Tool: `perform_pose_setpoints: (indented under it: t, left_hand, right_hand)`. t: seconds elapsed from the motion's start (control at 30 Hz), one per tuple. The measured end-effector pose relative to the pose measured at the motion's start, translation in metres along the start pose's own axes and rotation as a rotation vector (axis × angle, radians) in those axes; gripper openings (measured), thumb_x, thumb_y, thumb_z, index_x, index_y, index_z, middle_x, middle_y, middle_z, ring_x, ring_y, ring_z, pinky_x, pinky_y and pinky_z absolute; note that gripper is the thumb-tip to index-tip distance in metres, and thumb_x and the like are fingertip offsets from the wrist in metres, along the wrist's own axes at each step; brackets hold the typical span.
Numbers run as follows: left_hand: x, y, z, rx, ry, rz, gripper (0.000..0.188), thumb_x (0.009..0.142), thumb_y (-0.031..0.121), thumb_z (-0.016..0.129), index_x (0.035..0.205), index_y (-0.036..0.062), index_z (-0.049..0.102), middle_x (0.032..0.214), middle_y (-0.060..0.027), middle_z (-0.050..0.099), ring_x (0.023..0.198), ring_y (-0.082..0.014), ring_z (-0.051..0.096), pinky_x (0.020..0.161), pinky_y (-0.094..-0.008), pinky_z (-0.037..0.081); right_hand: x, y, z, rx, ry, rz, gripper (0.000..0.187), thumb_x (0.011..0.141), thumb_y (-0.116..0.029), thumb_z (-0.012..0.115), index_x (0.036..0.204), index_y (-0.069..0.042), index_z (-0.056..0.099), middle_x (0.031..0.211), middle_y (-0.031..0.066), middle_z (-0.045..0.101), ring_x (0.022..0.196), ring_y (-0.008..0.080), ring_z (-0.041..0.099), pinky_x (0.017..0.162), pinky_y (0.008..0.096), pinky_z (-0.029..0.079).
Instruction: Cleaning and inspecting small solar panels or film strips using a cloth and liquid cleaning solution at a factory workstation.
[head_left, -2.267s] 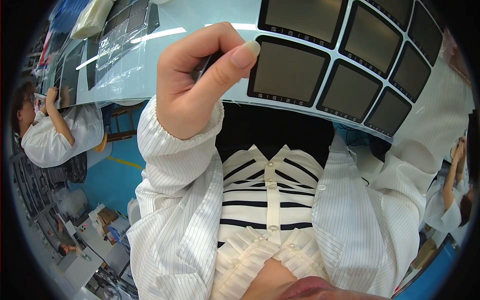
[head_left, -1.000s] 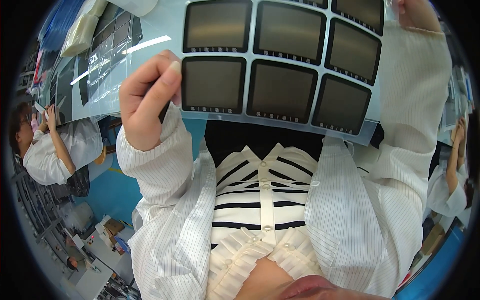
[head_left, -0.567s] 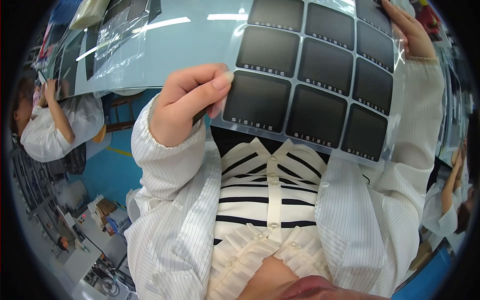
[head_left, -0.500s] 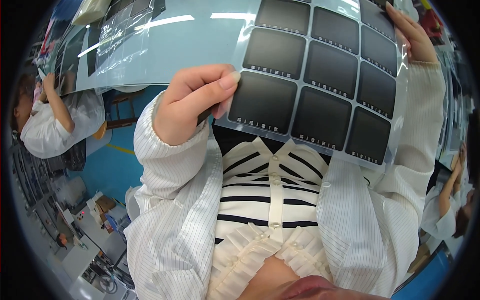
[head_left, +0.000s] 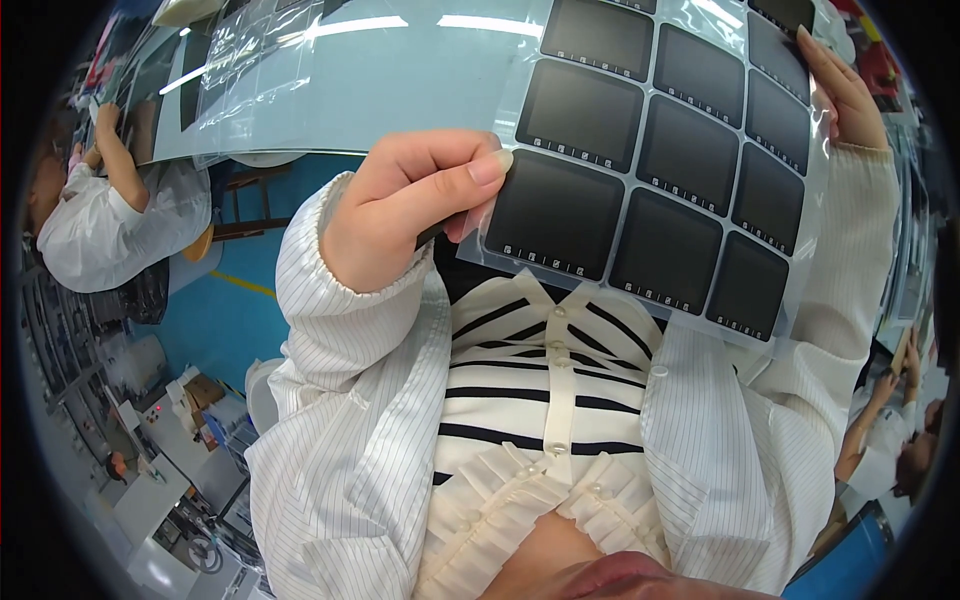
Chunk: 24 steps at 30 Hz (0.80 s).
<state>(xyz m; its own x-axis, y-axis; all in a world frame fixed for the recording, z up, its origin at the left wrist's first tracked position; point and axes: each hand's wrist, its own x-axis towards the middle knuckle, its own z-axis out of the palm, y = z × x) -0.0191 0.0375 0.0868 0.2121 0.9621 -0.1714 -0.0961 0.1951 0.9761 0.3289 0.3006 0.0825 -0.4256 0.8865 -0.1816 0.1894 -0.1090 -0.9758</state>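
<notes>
I hold up a clear plastic sheet [head_left: 650, 160] carrying several dark square panels in a grid. My left hand [head_left: 410, 210] pinches its lower left corner between thumb and fingers. My right hand [head_left: 845, 90] grips the sheet's right edge, higher up. The sheet is tilted, its left corner lower than its right side. Both arms wear white pinstriped sleeves over a black-and-white striped top.
A pale worktable [head_left: 380, 70] with clear plastic bags [head_left: 230, 80] on it spans the top. A co-worker in a white coat [head_left: 110, 220] sits at the left. Blue floor [head_left: 240, 310] and equipment benches [head_left: 170, 450] lie at the lower left. Another person's arm [head_left: 880, 420] shows at the right.
The sheet has shifted and tilted, its left corner dropping. My left hand moved from the sheet's edge to pinch its lower left corner; my right hand stays on the right edge.
</notes>
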Motion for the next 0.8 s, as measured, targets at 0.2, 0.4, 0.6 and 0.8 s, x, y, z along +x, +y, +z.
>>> perform_pose_setpoints:
  t: [0.2, 0.4, 0.6, 0.8]
  left_hand:
    - [-0.001, 0.000, 0.000, 0.012, -0.011, -0.012, 0.032, 0.092, 0.022, 0.047, 0.065, 0.0041, 0.049, 0.059, 0.0007, 0.046, 0.054, -0.0065, 0.039, 0.052, -0.0207, 0.032]
    - [-0.004, -0.004, -0.003, 0.050, -0.043, -0.016, 0.033, 0.093, 0.022, 0.046, 0.065, 0.0040, 0.048, 0.060, 0.0005, 0.046, 0.055, -0.0069, 0.040, 0.053, -0.0212, 0.033]
    - [-0.007, -0.001, -0.006, 0.084, -0.076, -0.012, 0.033, 0.094, 0.021, 0.045, 0.067, 0.0031, 0.047, 0.061, -0.0002, 0.046, 0.056, -0.0073, 0.040, 0.053, -0.0216, 0.033]
    - [-0.009, -0.001, -0.008, 0.139, -0.147, -0.003, 0.033, 0.094, 0.021, 0.045, 0.067, 0.0025, 0.047, 0.063, -0.0005, 0.046, 0.057, -0.0085, 0.042, 0.054, -0.0221, 0.035]
  right_hand:
    - [-0.004, -0.002, 0.006, -0.001, 0.053, -0.003, 0.037, 0.093, -0.027, 0.054, 0.124, -0.007, 0.054, 0.051, -0.0017, 0.053, 0.032, 0.0014, 0.041, 0.030, 0.0119, 0.026]
    - [-0.008, -0.006, 0.018, -0.049, 0.134, -0.006, 0.038, 0.092, -0.029, 0.054, 0.121, -0.004, 0.056, 0.052, -0.0014, 0.054, 0.032, 0.0011, 0.042, 0.030, 0.0118, 0.025]
    - [-0.009, -0.012, 0.031, 0.013, 0.001, 0.038, 0.036, 0.092, -0.028, 0.056, 0.116, -0.002, 0.058, 0.054, -0.0014, 0.057, 0.034, 0.0008, 0.045, 0.031, 0.0115, 0.026]
    - [-0.008, -0.009, 0.029, 0.062, -0.087, 0.094, 0.036, 0.091, -0.027, 0.057, 0.115, -0.001, 0.058, 0.060, -0.0008, 0.061, 0.036, 0.0012, 0.048, 0.031, 0.0120, 0.028]
